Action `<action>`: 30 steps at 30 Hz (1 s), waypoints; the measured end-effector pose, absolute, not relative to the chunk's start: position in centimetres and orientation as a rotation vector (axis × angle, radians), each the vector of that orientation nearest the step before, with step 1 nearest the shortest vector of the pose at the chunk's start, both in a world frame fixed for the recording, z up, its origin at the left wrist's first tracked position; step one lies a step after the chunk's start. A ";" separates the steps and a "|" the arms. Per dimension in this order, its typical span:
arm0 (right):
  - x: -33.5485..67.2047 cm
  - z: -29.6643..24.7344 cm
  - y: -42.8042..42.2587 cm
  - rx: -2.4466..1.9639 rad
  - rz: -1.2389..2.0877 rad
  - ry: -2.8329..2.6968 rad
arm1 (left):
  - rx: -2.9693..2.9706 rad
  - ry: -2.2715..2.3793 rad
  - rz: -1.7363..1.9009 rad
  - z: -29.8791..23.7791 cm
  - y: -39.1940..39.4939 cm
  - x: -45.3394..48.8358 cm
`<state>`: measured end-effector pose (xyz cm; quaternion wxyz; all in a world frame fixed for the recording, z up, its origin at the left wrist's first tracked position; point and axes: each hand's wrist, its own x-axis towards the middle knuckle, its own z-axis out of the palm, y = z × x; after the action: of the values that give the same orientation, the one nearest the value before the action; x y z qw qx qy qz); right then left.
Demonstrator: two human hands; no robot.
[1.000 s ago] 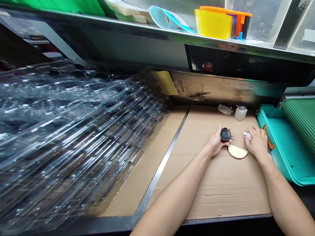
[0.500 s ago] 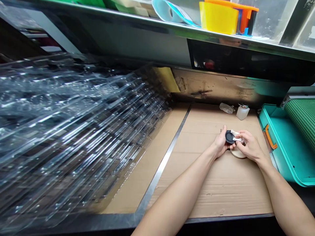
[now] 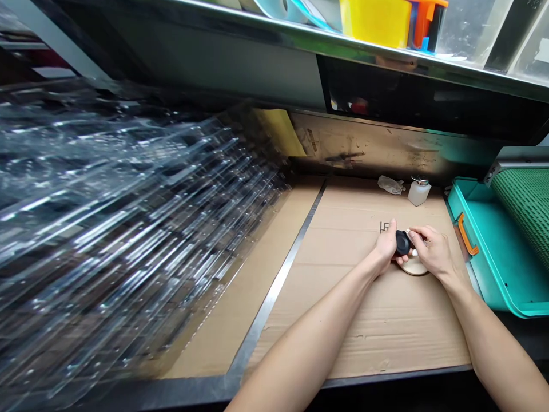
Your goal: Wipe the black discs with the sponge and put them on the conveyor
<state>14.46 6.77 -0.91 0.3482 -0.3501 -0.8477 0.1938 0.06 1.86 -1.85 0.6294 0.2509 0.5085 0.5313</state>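
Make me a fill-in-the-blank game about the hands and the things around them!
1. The left hand holds a round part coloured ____.
2. The scrap peeking out by the right hand is ____.
3. The handle on the teal bin is ____.
4. The belt beside that bin is ____.

Missing words: black; white; orange; green.

Counter [image 3: 189, 393], dark along front edge, covered with brown cardboard [image 3: 355, 326] — creased across. Shiny metal strip [image 3: 266, 303] running slantwise, front to back. Over left part, blurred stack of clear plastic trays [image 3: 141, 229]. Near back, small whitish bottle [image 3: 419, 193] upright, crumpled clear wrap [image 3: 390, 185] just beside it. Right of middle — pale rounded pad [image 3: 414, 266], flat, partly hidden.
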 end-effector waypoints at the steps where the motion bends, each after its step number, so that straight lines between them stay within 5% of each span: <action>1: 14.4 -0.9 6.7 -0.893 0.484 -2.216 | 0.616 1.201 1.208 -2.1 1.9 0.2; 13: 15.2 0.2 6.7 -1.014 0.525 -2.433 | 0.866 1.408 1.072 -2.1 1.3 0.4; 30: 14.5 -0.2 6.6 -1.050 0.172 -2.657 | 0.941 1.464 1.046 -1.7 0.9 0.6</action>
<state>14.54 6.62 -0.19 0.1394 -0.3632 -0.9193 0.0594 0.60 0.93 -1.74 0.5275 0.3937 0.6126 0.4376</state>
